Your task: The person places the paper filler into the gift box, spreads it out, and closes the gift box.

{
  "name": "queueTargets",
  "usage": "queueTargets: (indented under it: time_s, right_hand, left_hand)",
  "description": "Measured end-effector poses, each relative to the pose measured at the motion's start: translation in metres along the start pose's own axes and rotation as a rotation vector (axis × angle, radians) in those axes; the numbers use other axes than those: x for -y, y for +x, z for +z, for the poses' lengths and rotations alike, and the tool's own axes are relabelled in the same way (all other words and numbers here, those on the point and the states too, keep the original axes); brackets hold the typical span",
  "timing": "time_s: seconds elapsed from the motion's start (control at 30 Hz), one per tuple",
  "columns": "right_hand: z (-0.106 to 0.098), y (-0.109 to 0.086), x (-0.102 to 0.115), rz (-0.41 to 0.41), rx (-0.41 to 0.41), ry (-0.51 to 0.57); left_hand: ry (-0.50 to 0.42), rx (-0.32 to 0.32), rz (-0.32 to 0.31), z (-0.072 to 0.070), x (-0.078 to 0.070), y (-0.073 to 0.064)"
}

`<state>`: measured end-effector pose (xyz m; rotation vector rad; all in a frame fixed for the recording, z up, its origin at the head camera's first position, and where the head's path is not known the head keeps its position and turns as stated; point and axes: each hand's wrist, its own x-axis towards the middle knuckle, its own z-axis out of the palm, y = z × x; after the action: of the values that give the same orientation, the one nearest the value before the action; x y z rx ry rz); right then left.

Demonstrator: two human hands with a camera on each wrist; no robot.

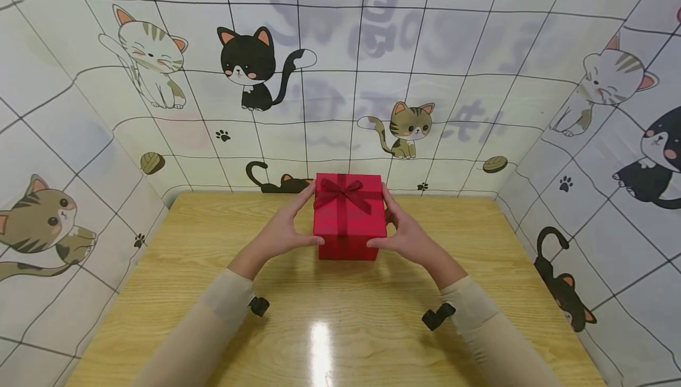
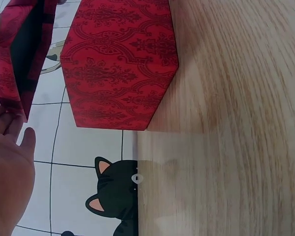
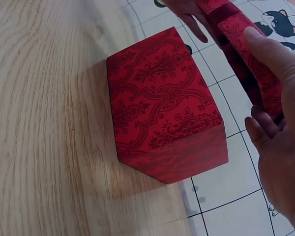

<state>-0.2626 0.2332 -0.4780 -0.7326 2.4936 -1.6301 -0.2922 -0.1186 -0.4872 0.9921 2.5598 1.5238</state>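
Note:
A red gift box lid (image 1: 348,212) with a dark red ribbon bow is held between both hands. My left hand (image 1: 276,234) grips the lid's left side, thumb at the front corner. On the opposite side my right hand (image 1: 408,238) grips it the same way. Both wrist views show the lid (image 3: 240,42) raised and apart from the box base (image 3: 162,96), its dark underside visible in the left wrist view. Patterned in red damask, the base (image 2: 119,69) stands on the table. The base's inside is hidden.
A light wooden table (image 1: 213,227) lies under the box. Cloth walls (image 1: 330,97) printed with cartoon cats and grid lines rise at the back and both sides. Each sleeve carries a small black device (image 1: 438,316) at the wrist.

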Motion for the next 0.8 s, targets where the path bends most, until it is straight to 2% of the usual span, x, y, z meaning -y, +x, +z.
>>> queueTargets:
  time_s: [0.17,0.27,0.53,0.8]
  right_hand:
    - [-0.002,0.003,0.0,0.04,-0.056,-0.101]
    - [-0.003,0.005,-0.002,0.059,-0.06,-0.133]
    - [-0.003,0.006,-0.014,0.102,-0.034,-0.084]
    - [-0.002,0.008,-0.029,0.141,-0.025,-0.064]
  left_hand:
    - [0.004,-0.007,-0.034,0.002,0.004,0.003]
    - [-0.001,-0.008,-0.052,0.004,0.006,0.005]
    - [-0.001,0.008,-0.068,0.009,0.014,0.011]
    - [-0.009,0.022,-0.088,0.015,0.023,0.012]
